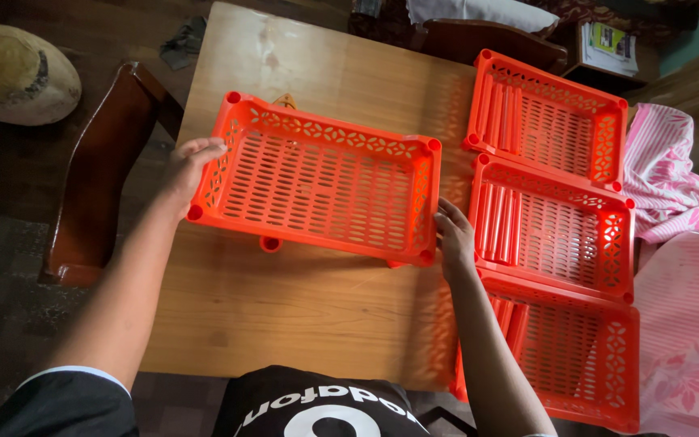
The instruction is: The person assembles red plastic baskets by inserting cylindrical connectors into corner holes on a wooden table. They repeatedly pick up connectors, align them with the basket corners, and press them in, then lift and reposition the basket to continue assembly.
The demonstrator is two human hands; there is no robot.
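An orange plastic slotted tray (pixel 317 182) is lifted a little above the wooden table (pixel 285 307), with short legs showing under it. My left hand (pixel 188 166) grips its left wall and my right hand (pixel 453 236) grips its right wall near the front corner. Right of it lie three more orange trays: a far tray (pixel 564 129), a middle tray (pixel 576 231) and a near tray (pixel 584 356), each with orange tubes lying inside.
A dark wooden chair (pixel 95 178) stands at the table's left. A straw hat (pixel 14 74) lies on the floor at the far left. Pink patterned cloth (pixel 689 267) lies to the right of the trays.
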